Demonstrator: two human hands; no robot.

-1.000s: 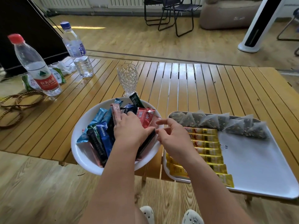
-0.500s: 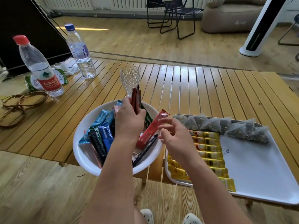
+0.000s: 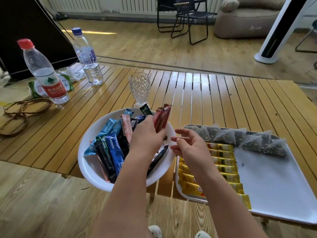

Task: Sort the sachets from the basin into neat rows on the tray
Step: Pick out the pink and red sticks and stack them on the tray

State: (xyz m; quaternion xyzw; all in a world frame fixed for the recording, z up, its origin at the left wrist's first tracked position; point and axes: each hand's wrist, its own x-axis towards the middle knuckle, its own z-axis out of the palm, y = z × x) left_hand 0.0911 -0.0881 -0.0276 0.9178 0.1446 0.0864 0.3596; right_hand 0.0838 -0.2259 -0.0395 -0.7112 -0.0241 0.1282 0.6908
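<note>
Left hand [image 3: 147,134] fingers clamped round red sachets [image 3: 162,119]; right hand [image 3: 187,147] fingers loosely spread, empty.

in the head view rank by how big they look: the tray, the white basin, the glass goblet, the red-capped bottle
1. tray, though it lies nearer the camera
2. white basin
3. red-capped bottle
4. glass goblet
</note>
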